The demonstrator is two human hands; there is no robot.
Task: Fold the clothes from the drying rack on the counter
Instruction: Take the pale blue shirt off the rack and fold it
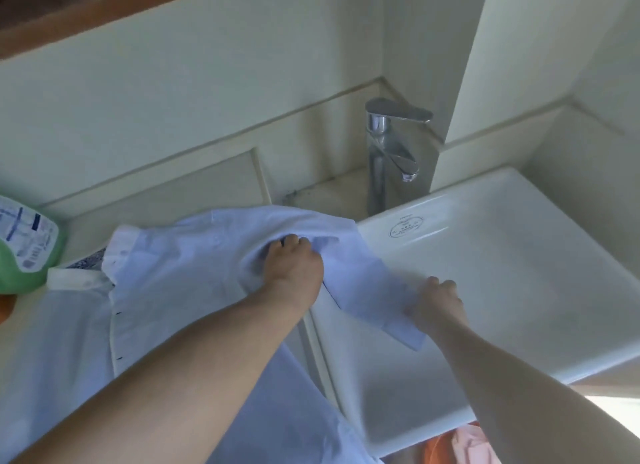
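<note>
A pale blue button shirt (173, 283) lies spread on the counter, collar toward the left, dark buttons down its placket. Its right sleeve (363, 290) stretches out over the rim of the white sink. My left hand (294, 269) presses down on the shoulder, where the fabric bunches under my curled fingers. My right hand (434, 304) pinches the sleeve's cuff end above the sink's edge. The shirt's lower part is hidden under my left forearm.
A white ceramic sink (519, 256) fills the right side, with a chrome tap (388, 152) behind it. A green detergent bottle (27, 245) stands at the left edge. Orange and pink cloth (460, 446) shows below the sink. A cream panelled wall runs behind.
</note>
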